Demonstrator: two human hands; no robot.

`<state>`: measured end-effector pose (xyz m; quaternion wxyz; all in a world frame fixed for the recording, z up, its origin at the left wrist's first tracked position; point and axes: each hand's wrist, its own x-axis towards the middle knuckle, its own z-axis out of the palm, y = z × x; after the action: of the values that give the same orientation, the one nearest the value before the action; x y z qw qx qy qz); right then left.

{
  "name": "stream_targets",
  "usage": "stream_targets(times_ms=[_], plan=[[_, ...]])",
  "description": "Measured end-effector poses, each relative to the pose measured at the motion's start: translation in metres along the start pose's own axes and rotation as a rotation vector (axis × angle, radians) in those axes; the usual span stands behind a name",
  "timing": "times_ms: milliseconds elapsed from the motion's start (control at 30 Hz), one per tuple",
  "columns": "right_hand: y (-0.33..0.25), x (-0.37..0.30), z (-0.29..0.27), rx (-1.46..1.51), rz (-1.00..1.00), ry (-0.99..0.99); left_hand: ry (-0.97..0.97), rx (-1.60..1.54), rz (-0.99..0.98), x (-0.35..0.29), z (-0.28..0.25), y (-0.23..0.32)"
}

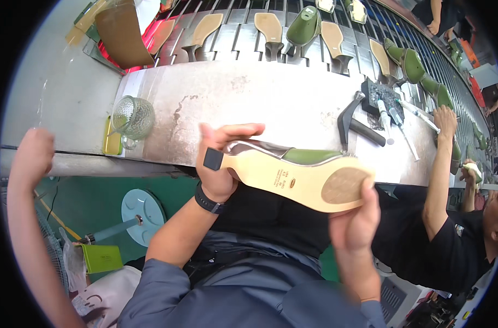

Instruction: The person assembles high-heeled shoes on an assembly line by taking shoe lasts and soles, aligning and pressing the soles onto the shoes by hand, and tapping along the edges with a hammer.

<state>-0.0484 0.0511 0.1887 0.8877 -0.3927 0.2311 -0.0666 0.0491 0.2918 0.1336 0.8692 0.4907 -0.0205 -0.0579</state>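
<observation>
A high-heeled shoe [271, 174] is held between my two hands above the table's front edge, its tan sole facing up toward me. Its green last [313, 157] and a silvery upper edge show along the far side. Around the heel end, beside the dark block-like heel [213, 159], my left hand [219, 177] is closed, its fingers reaching behind the shoe. My right hand [355, 221] grips the toe end, thumb on the sole by the round textured patch. Part of the right fingers is hidden under the shoe.
On the table lie a hammer [347, 120], a dark block [381, 94], several syringes [399, 123] and a glass mug [133, 117]. Beyond, a slatted conveyor [238, 38] carries soles and green lasts. A co-worker's arm [443, 164] reaches in at right; another person's arm [27, 197] is at left.
</observation>
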Motion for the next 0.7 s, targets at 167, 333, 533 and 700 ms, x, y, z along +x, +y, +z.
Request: stream_targets(times_ms=[167, 333, 533, 700], plan=[[0.027, 0.011, -0.042, -0.216, 0.143, -0.219, 0.007, 0.171, 0.178, 0.057, 0.009, 0.042], [-0.009, 0.023, 0.021, -1.266, -0.59, -0.387, -0.351, 0.5, 0.257, 0.098, 0.026, 0.053], [-0.03, 0.07, 0.123, -1.204, -0.751, -0.72, -0.271, 0.328, 0.18, 0.095, 0.031, 0.041], [-0.038, 0.064, 0.127, -1.349, -1.103, -1.0, -0.316, 0.388, 0.24, 0.085, 0.016, 0.033]])
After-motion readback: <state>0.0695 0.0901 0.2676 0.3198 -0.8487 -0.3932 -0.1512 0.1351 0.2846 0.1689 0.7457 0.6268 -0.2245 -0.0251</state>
